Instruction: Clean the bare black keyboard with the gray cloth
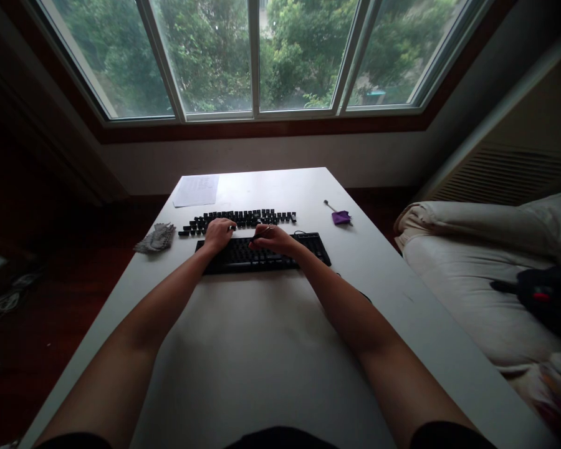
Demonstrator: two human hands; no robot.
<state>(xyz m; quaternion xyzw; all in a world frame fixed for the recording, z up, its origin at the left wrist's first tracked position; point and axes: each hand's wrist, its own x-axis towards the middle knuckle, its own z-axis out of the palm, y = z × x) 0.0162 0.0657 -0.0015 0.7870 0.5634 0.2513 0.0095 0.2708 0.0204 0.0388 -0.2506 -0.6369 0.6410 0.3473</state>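
Observation:
A black keyboard [247, 263] lies across the white table, with many of its keys apparently taken off. Behind it, loose black keycaps [257, 218] stand in rows. My left hand [218, 234] is over the keyboard's left part, fingers closed, with what looks like a small black keycap [232, 228] at the fingertips. Over the middle of the keyboard, my right hand [273, 239] is closed around a slim dark tool [258, 236] pointing down and left. The tool's exact kind is too small to make out.
A crumpled grey cloth [156, 239] rests at the table's left edge, and a printed paper sheet [196, 191] lies at the back left. On the right are a purple cloth [341, 217] and a small brush [328, 204]. A sofa [467, 268] stands right of the table.

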